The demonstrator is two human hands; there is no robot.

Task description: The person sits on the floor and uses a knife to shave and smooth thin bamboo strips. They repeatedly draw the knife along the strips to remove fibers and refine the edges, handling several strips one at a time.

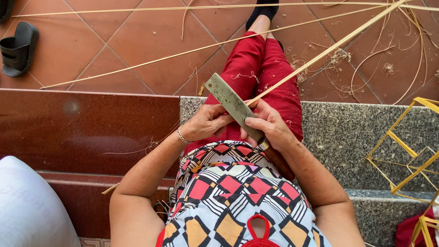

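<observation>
Sitting on a stone step, the right hand (pixel 270 128) grips a flat knife (pixel 231 103) over the lap; the left hand (pixel 206 122) pinches a thin, springy, likely splintery bamboo strip (pixel 320 55) near the blade.

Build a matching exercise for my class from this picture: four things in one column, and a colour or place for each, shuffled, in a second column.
Things:
1. cleaver blade
2. bamboo strip
3. sandal
4. bracelet

Colour or place:
A. black, on the floor tiles at upper left
B. on the left wrist
C. flat, grey-green, pinned under the right hand
D. pale yellow, running from the hands to the upper right

Pairs: 1-C, 2-D, 3-A, 4-B
</observation>
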